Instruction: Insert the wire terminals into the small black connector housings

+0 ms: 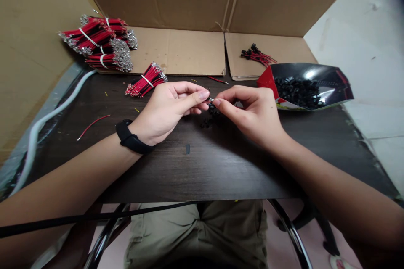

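Note:
My left hand [181,103], with a black band on its wrist, is closed in a pinch between thumb and forefinger. A small dark bit shows at its fingertips, mostly covered. Facing it, my right hand [249,105] pinches a tiny silvery metal terminal [211,99]; any wire behind it is hidden by the fingers. The fingertips of both hands almost meet above the dark tabletop. Just beneath lie several small black plastic connectors [206,123]. Behind my left hand rests a tied bundle of red and black wires [147,80] with silvery ends.
More tied wire bundles [101,44] are piled at back left. An opened bag [331,82] of black connectors stands at right. Wires with black connectors [257,55] lie on the cardboard [186,50]. Loose red wires [91,125] are on the table, and a white hose [41,122] runs along the left.

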The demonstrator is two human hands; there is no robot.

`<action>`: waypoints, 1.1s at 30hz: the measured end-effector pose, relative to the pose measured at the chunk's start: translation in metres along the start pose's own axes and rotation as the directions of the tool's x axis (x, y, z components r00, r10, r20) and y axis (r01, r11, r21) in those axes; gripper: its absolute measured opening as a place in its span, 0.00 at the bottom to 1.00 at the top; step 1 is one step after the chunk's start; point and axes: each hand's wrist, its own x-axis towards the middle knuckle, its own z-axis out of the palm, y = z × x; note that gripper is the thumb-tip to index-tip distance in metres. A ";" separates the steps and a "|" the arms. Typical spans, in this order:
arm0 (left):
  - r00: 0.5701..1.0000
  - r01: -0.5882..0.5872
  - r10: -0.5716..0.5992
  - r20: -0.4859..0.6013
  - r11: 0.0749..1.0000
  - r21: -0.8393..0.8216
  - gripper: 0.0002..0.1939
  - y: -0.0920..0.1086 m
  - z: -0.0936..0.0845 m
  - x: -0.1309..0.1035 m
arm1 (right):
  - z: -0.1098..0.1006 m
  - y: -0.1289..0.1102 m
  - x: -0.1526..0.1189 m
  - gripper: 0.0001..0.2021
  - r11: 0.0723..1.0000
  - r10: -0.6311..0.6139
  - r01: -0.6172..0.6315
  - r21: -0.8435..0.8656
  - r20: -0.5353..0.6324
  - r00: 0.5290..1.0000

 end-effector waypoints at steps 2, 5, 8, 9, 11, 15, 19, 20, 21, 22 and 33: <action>1.000 -0.015 0.015 0.004 1.000 -0.001 0.15 -0.001 0.000 0.000 | 0.000 0.000 0.000 0.07 1.000 0.005 -0.005 0.000 -0.001 1.000; 1.000 -0.029 0.028 0.013 0.999 0.014 0.15 -0.002 0.000 0.000 | 0.000 0.000 0.001 0.07 1.000 0.016 -0.016 -0.017 -0.009 1.000; 0.999 -0.036 0.036 0.012 0.999 0.035 0.13 -0.002 0.000 0.000 | 0.000 -0.001 0.001 0.07 0.998 0.029 -0.030 -0.051 -0.022 0.999; 0.999 -0.042 0.041 0.009 0.998 0.049 0.12 -0.001 -0.001 0.000 | 0.000 -0.001 0.002 0.07 0.998 0.031 -0.032 -0.055 -0.022 0.999; 0.998 -0.067 0.067 0.004 0.993 0.097 0.11 -0.001 -0.001 0.000 | -0.001 -0.001 0.002 0.07 0.999 0.029 -0.029 -0.044 -0.011 1.000; 0.990 -0.143 0.141 0.023 0.969 0.201 0.07 0.001 0.000 -0.001 | -0.002 0.000 0.002 0.07 1.000 0.020 -0.019 -0.021 0.009 1.000; 0.984 -0.174 0.174 0.024 0.950 0.259 0.04 0.001 0.001 -0.001 | -0.001 0.002 0.001 0.08 1.000 0.000 0.000 -0.015 0.029 1.000; 0.983 -0.182 0.185 0.013 0.946 0.268 0.04 0.001 0.001 -0.001 | -0.001 0.003 0.001 0.09 1.000 0.008 -0.008 -0.009 0.024 1.000; 0.980 -0.191 0.197 0.004 0.943 0.272 0.04 0.001 0.001 -0.001 | -0.001 0.004 0.001 0.11 1.000 0.027 -0.027 -0.002 0.013 1.000; 0.979 -0.199 0.206 0.001 0.942 0.271 0.04 0.001 0.001 -0.001 | -0.001 0.004 0.002 0.14 0.999 0.053 -0.053 0.006 0.002 0.999; 0.952 -0.283 0.304 -0.041 0.922 0.265 0.11 -0.002 0.001 -0.001 | -0.001 -0.001 0.004 0.11 0.992 0.086 -0.089 0.094 0.037 0.996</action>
